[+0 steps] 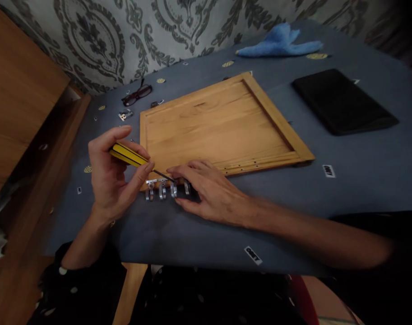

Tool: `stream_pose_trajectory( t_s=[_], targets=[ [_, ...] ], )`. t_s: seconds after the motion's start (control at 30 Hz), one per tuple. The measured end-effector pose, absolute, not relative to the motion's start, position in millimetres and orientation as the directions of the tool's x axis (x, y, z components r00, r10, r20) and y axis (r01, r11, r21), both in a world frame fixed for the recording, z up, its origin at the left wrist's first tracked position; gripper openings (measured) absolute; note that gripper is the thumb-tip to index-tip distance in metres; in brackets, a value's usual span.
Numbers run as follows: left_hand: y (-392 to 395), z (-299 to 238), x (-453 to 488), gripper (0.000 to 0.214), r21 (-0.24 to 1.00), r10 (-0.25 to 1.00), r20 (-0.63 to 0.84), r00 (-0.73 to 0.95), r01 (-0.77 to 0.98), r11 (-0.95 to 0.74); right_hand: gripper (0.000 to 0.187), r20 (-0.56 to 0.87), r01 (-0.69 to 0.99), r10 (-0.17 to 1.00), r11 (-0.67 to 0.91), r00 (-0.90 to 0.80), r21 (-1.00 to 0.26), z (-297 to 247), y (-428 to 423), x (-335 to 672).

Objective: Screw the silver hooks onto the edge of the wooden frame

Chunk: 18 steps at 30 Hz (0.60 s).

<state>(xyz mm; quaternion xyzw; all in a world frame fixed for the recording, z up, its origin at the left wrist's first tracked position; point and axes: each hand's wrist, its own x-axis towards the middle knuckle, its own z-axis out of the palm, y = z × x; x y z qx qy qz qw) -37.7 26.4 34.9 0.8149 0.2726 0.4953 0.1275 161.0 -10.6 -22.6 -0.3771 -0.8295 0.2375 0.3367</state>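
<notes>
My left hand [113, 176] is closed around the yellow and black handle of a screwdriver [129, 154]. Its thin shaft slants down to the right, and the tip meets a row of metal hooks [162, 190] along the near edge of a framed wooden panel [199, 126]. Several of these silvery curved hooks hang over that edge. On the panel's near rail rests my right hand [212, 189], its fingers around the hooks at the right end of the row. Small dark holes dot the rail to the right of this hand. What the right fingertips press on is partly hidden.
Eyeglasses [137, 94] and a small loose metal piece [125, 115] lie beyond the panel's left corner. A black tablet-like slab [344, 101] is at the right, with a blue cloth [280, 43] behind it. A wooden cabinet [23, 90] borders the table's left side.
</notes>
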Motion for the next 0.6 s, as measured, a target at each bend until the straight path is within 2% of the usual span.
stream_pose_trajectory(
  t_s=[0.27, 0.47, 0.6],
  targets=[
    [25.4, 33.9, -45.2, 0.066, 0.443, 0.567, 0.734, 0.374, 0.369, -0.817, 0.047, 0.391, 0.47, 0.778, 0.616, -0.492, -0.632, -25.7, -8.6, 160.3],
    [23.6, 36.0, -39.3, 0.058, 0.501, 0.606, 0.717, 0.344, 0.351, -0.792, 0.045, 0.37, 0.49, 0.79, 0.6, -0.489, -0.633, -23.2, -10.5, 160.2],
    [30.6, 36.8, -40.7, 0.058, 0.498, 0.584, 0.706, 0.399, 0.306, -0.811, 0.041, 0.376, 0.473, 0.786, 0.603, -0.491, -0.642, -21.9, -11.6, 161.1]
  ],
)
